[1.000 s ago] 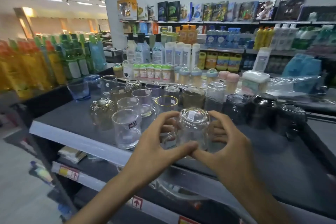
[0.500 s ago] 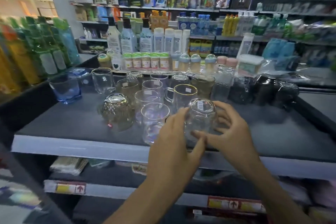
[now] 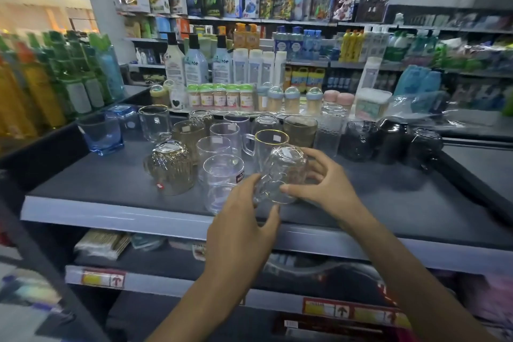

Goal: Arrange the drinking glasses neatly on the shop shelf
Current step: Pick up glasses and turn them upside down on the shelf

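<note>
- Head view: an upturned clear mug (image 3: 283,172) stands mouth-down near the front edge of the dark shelf (image 3: 111,189), between the two hands.
- The right hand (image 3: 326,184) grasps the mug from the right: its fingers (image 3: 315,165) curl round the far side and the thumb lies against the near wall, low down.
- The left hand (image 3: 244,219) comes in from the front left; its bent fingers (image 3: 249,180) wrap the handle side (index tip on the handle), thumb just in front of the rim.
- So the mug sits enclosed by fingers on three sides, its base uppermost and bare.
- Just left of the mug, touching or nearly so, stands an upright clear tumbler (image 3: 222,180) with a dark sticker.
- Directly behind the mug is a gold-rimmed mug (image 3: 270,147), upright.
- Further left an amber patterned glass (image 3: 169,166) stands upside down, and a blue square glass (image 3: 101,133) sits near the shelf's left wall.
- More clear glasses stand in rows behind; dark glasses (image 3: 394,141) cluster at the right, well apart from the hands.
</note>
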The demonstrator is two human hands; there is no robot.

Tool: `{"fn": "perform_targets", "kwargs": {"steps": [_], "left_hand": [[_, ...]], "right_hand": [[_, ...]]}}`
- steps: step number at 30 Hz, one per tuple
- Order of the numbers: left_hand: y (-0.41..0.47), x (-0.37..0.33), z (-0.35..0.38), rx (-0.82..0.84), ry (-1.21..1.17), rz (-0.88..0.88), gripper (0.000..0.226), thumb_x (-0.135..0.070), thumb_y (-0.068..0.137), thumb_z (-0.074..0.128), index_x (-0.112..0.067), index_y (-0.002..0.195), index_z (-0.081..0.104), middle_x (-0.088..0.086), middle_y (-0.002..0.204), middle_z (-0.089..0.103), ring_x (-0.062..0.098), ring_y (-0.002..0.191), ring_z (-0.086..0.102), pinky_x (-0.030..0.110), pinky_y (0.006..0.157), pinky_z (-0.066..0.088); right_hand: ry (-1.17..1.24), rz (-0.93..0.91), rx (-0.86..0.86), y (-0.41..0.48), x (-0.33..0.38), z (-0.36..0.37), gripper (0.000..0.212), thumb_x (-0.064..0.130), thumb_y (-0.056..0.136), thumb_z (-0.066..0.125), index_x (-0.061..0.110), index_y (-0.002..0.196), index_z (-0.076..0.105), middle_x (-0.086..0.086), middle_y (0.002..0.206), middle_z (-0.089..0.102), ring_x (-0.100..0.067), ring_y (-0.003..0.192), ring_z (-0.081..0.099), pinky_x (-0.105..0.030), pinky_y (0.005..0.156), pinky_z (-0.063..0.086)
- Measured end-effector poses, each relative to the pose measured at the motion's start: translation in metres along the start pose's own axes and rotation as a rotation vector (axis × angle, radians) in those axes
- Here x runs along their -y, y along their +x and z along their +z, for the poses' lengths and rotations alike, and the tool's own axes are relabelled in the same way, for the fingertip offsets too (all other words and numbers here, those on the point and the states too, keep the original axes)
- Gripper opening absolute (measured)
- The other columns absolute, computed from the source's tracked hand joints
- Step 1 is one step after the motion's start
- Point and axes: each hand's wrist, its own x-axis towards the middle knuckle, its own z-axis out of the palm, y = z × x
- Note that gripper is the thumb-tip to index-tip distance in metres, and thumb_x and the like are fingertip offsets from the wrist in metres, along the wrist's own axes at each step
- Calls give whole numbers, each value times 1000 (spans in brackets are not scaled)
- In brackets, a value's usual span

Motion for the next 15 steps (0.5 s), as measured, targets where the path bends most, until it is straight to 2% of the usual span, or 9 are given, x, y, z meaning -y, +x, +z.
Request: {"fn": "perform_targets", "kwargs": {"steps": [2,5,9,12,15], "left_hand": [[-1,-2,1,-6,34,-9,58,-47,93,65,-43,145,40,-22,136,56,3,105,61,34,82,54],[-2,-4,4,-6,76,-9,59,-50,94,63,-41,147,39,-19,137,56,7,111,61,34,84,54],[-4,-2,7,17,114,-8,63,-51,95,62,-35,151,38,-12,139,56,12,119,60,36,89,54],[-7,1,8,17,113,2,62,-47,95,64,-33,150,41,-10,137,56,15,118,60,35,90,53],[-11,2,4,-41,141,75,55,-41,93,67,-31,144,48,-10,134,56,14,111,61,26,78,47]], "right_hand": [[-4,-3,13,2,-2,3,86,11,58,100,25,134,61,1,118,72,-17,108,70,-22,89,57],[-8,-16,30,4,-6,3,85,8,59,99,22,134,60,-3,115,74,-20,104,72,-29,90,60],[-48,-5,76,5,-8,3,84,18,61,100,26,134,59,-2,117,73,-17,106,72,-34,93,60],[-76,-5,94,1,-5,6,84,18,65,98,29,136,56,-1,121,70,-13,108,70,-24,90,58],[-81,-4,121,-4,0,5,89,12,67,97,25,142,52,1,122,66,-7,106,69,-20,89,57]]}}
